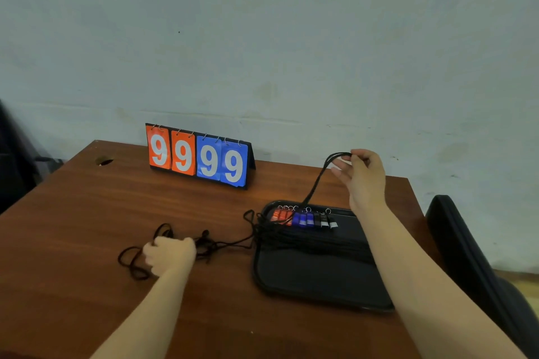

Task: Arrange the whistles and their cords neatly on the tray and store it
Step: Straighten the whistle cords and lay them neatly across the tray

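Step in hand: gathering the cords onto the tray. The left hand (170, 253), on the table (87, 213) at 9 o'clock from the tray (320, 285), has its fingers curled round a tangle of loose cords (207, 245). Grip lightly, so strands can slide free. The tangle trails right to the tray's left rim. The whistles (304, 218) lie in a row along the tray's 12 o'clock edge, red, blue, then black, with a bundle of laid cords (306, 239) just below them. The right hand (364, 178), raised at 1 o'clock, pinches a lifted loop (318, 181) between thumb and forefinger. Draw this loop slowly, or the whistle row may shift. Whether the tangle is knotted cannot be told from this view.

Surroundings: a scoreboard (198, 156) showing 9999 stands at 11 o'clock, well apart. A dark chair (466, 256) sits at 3 o'clock, near the right forearm. It may hinder carrying the tray away.
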A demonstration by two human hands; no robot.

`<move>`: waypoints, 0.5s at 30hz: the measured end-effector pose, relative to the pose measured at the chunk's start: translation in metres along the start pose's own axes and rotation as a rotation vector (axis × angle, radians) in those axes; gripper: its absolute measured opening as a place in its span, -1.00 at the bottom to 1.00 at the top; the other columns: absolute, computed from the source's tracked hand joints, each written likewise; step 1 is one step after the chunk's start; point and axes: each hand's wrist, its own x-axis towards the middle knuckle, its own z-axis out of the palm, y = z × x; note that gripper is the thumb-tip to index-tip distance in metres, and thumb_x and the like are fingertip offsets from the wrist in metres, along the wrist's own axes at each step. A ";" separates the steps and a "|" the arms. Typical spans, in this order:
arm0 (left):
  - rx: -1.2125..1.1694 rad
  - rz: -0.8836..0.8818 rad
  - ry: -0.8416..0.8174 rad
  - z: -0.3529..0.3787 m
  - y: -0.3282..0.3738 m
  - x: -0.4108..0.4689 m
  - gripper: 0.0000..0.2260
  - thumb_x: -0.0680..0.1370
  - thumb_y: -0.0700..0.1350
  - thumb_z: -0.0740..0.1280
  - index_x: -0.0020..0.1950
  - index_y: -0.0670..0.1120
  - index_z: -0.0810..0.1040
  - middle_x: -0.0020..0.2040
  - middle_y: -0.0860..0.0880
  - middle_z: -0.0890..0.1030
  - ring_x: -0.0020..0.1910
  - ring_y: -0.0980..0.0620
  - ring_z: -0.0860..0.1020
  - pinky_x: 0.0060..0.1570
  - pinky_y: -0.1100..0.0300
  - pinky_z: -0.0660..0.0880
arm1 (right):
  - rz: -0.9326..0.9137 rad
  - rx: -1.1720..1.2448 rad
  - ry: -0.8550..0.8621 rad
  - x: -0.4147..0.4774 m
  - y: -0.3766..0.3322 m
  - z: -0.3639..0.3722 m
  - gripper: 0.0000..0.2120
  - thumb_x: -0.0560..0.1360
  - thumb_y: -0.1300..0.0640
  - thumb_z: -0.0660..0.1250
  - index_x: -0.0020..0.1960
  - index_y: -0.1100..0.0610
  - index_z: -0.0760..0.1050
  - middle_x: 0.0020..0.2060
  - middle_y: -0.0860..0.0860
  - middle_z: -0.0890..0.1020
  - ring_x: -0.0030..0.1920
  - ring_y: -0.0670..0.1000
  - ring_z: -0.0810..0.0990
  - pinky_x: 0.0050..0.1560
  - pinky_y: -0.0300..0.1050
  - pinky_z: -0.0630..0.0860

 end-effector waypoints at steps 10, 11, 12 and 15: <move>0.377 0.786 -0.605 0.065 0.013 -0.044 -0.36 0.59 -0.11 0.29 0.57 -0.07 0.03 0.53 -0.09 0.22 0.48 -0.07 0.27 0.40 0.06 0.27 | 0.028 0.017 -0.124 -0.020 -0.006 0.010 -0.83 0.64 0.32 0.12 0.01 0.13 0.45 -0.11 0.09 0.57 -0.23 -0.02 0.70 -0.17 -0.16 0.66; 0.415 0.793 -0.589 0.068 0.013 -0.041 -0.44 0.59 -0.09 0.28 0.53 -0.11 0.15 0.46 -0.10 0.34 0.42 -0.08 0.36 0.34 0.06 0.34 | 0.021 0.021 -0.123 -0.019 -0.008 0.008 -0.82 0.64 0.32 0.12 0.00 0.13 0.44 -0.11 0.09 0.57 -0.24 -0.03 0.70 -0.18 -0.16 0.65; 0.471 0.818 -0.575 0.067 0.012 -0.039 -0.59 0.60 -0.08 0.26 0.42 -0.12 0.29 0.34 -0.10 0.46 0.33 -0.09 0.44 0.25 0.08 0.41 | 0.012 0.025 -0.120 -0.017 -0.010 0.007 -0.82 0.64 0.32 0.11 0.00 0.12 0.44 -0.10 0.10 0.56 -0.24 -0.03 0.70 -0.19 -0.17 0.65; 0.604 0.877 -0.537 0.057 0.006 -0.030 -0.89 0.64 -0.10 0.17 0.06 -0.12 0.42 0.02 -0.07 0.52 0.11 -0.10 0.53 0.02 0.13 0.44 | -0.010 0.054 -0.080 -0.010 -0.016 0.000 -0.81 0.64 0.32 0.11 -0.01 0.13 0.44 -0.09 0.10 0.56 -0.25 -0.04 0.70 -0.18 -0.18 0.65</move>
